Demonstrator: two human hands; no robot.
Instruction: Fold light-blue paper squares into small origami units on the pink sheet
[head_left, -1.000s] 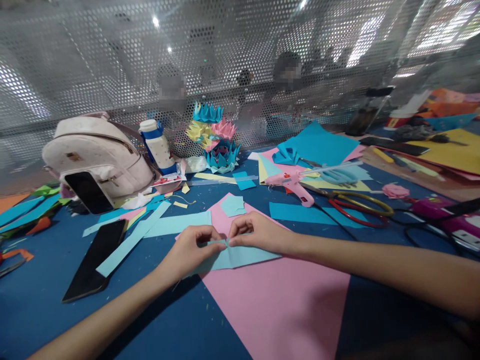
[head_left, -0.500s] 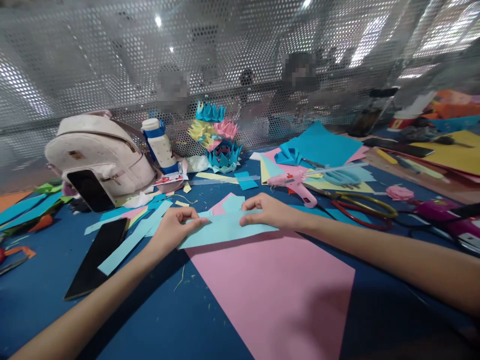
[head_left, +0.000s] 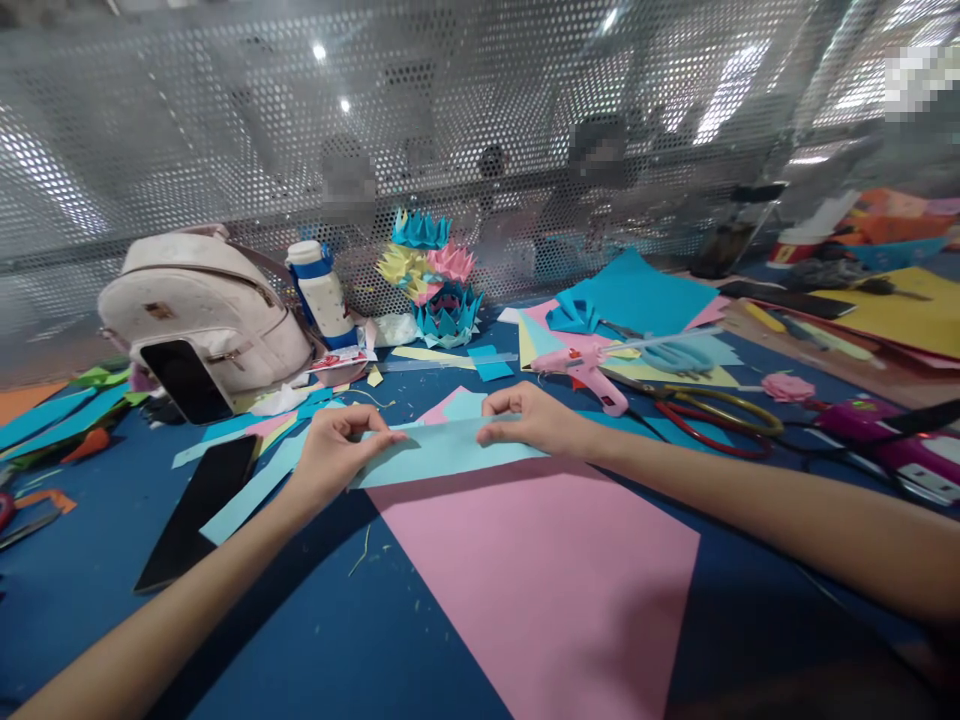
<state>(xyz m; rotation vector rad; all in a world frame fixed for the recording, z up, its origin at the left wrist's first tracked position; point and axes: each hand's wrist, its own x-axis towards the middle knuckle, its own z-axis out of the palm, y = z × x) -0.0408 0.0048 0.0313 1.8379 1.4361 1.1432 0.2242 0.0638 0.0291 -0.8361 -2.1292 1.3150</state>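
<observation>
Both hands pinch the upper edge of a light blue paper strip (head_left: 442,454), thumbs in front of it. My left hand (head_left: 339,448) is closed near the strip's left end. Right of the strip's middle, my right hand (head_left: 531,422) grips the same edge, its curled fingers partly behind the paper. The strip hangs over the far end of a large pink sheet (head_left: 562,560) on the blue table (head_left: 360,640). Behind the strip, light blue and pink paper pieces show in part.
A pink glue gun (head_left: 589,372) and scissors (head_left: 720,412) lie beyond my right arm. Left are a black phone (head_left: 196,515), blue strips and a white backpack (head_left: 206,300). Farther back stand a bottle (head_left: 322,290) and folded paper flowers (head_left: 431,270).
My left hand has shifted slightly left along with the strip's left end. The right hand keeps its pinch. The view has moved slightly.
</observation>
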